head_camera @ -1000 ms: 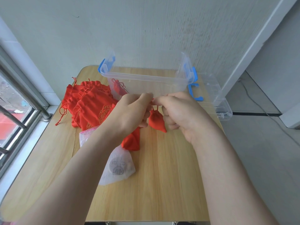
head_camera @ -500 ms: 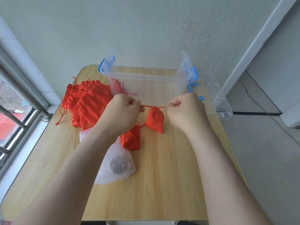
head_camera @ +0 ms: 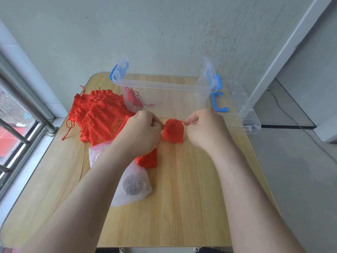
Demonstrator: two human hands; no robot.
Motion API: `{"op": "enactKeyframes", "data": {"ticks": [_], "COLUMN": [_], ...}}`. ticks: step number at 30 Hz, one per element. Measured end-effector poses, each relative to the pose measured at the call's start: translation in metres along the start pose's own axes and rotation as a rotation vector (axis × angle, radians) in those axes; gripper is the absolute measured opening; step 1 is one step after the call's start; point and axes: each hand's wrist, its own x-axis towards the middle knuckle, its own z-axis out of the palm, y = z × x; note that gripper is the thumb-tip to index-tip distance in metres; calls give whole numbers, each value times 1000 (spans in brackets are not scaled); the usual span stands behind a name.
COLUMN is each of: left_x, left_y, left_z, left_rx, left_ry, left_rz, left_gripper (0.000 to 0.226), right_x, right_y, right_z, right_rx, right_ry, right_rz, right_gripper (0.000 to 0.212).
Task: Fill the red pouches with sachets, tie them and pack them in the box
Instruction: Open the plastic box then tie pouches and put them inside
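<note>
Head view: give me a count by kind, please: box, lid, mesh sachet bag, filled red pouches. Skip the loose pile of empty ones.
Clear box: 1
Box lid: 1
White mesh bag: 1
Filled red pouches: 2 (packed pouch, held pouch)
Total: 5

box [head_camera: 164,84] open-topped, pouch pile [head_camera: 98,115] left

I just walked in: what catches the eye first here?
At the centre, the left hand and right hand each pinch the drawstring of a small red pouch between them. Left of them lies a bright heap of red pouches; behind stands a clear box holding one tied pouch.
</note>
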Motion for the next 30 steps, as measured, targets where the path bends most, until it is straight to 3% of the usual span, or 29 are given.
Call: {"op": "enactKeyframes", "data": {"ticks": [9,14,20,21,30], "left_x": [-7,-10,-7,-5,-1], "left_y": [12,15,6,4,0], "left_z": [0,-1,3,2,2], "left_rx": [-118,7,247,250,103], "left_ry": [-142,-209,-151,-140,3], "left_rz": [-114,-76,101,119,95], "left_gripper": [39,51,28,27,27], "right_x": [-1,0,1,1,5], "right_y": [-8,-9,-8,-6,2], "right_z": [3,4,3,2,5], "right_rx": [94,117,118,85,108], "right_ry": [-53,-105,-72,-74,-14], "right_rz": [70,102,108,98,28], "right_gripper": [28,26,22,15,40]}}
